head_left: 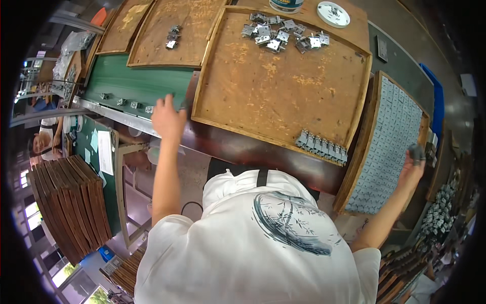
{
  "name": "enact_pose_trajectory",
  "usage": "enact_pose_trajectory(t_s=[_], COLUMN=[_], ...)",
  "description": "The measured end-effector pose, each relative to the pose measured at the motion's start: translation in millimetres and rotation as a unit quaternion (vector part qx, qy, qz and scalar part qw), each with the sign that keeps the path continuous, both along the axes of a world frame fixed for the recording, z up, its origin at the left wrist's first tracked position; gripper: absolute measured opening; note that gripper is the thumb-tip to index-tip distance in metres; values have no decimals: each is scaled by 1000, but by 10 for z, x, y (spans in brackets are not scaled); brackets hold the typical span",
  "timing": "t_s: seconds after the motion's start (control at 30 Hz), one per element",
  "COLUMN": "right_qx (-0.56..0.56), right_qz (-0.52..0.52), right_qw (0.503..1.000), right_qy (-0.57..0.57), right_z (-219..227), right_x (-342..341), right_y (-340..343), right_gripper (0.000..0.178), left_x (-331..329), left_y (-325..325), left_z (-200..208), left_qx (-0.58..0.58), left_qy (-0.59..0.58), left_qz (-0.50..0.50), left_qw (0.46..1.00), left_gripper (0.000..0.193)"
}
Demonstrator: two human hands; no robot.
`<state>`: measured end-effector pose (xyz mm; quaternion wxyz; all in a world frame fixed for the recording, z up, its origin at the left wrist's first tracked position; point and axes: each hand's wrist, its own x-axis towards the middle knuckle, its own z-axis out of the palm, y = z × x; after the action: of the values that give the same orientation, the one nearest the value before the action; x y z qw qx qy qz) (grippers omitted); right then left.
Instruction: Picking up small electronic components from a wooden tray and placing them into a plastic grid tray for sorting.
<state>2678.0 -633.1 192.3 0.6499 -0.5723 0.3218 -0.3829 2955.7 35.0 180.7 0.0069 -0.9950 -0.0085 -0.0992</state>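
Note:
My left hand (169, 120) is over the near edge of a green conveyor belt (136, 76), fingers and thumb apart, with nothing visible in it. Just left of its fingers lies a small metal part (149, 109), in a row with several similar small metal parts (121, 102). On the far right, my right hand (410, 171) is raised beside a tray full of flat grey pieces (390, 131). Its fingers are closed around something dark and grey that I cannot make out. Dark coverings seem to show on the left fingertips.
A large wooden tray (223, 76) ahead holds a heap of metal brackets (273, 31) and a row of metal parts (321, 147). Beyond stand a white round lid (333, 14) and a tin (286, 5). Stacked wooden boards (71, 202) stand left; a person sits behind them.

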Motion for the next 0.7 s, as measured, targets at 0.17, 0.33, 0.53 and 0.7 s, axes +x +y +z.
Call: enact_pose_trajectory(t_s=[0.17,0.33,0.53,0.7], right_qx=[-3,4,4,-55], right_qz=[19,134,225,392], right_qw=[996,989,970,913], right_qy=[93,57,92,95], right_z=[60,217,544,872], right_x=[429,812,1210,1304], right_y=[1134,1938,2784,3356], right_gripper=[32,28,30,30], left_x=[105,45,-317,-569], left_y=[619,493,-692,-1272], left_z=[-408,-181,353,662], left_qx=[-100,-477,-828,-774], left_qy=[189,108,198,243], left_qz=[61,25,-115,-241], left_qw=[975,872,512,533], left_gripper=[35,29,39,40])
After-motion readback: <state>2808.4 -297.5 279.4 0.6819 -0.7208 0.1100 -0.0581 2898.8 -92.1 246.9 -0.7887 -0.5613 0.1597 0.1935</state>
